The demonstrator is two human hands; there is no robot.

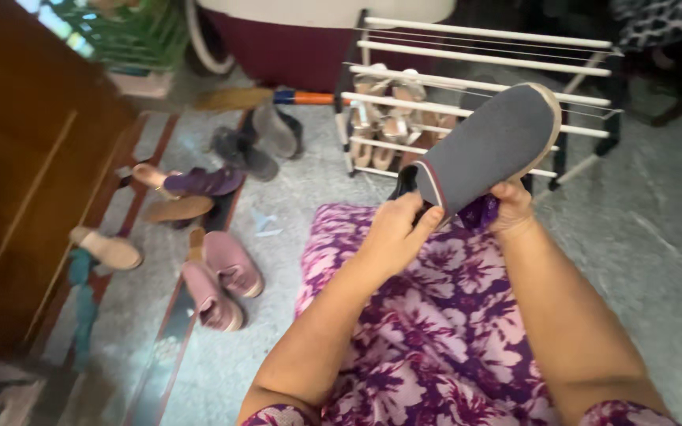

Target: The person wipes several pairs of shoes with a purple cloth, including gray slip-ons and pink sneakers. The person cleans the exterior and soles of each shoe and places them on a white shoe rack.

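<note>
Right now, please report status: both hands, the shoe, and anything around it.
Left hand and right hand both grip the grey shoe, sole up, above the lap. Shoe rack right behind. Pink shoes on floor, left.

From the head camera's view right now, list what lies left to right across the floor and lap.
Wooden cabinet → beige shoe → pair of pink shoes → left hand → grey shoe held up in both hands → right hand.
</note>
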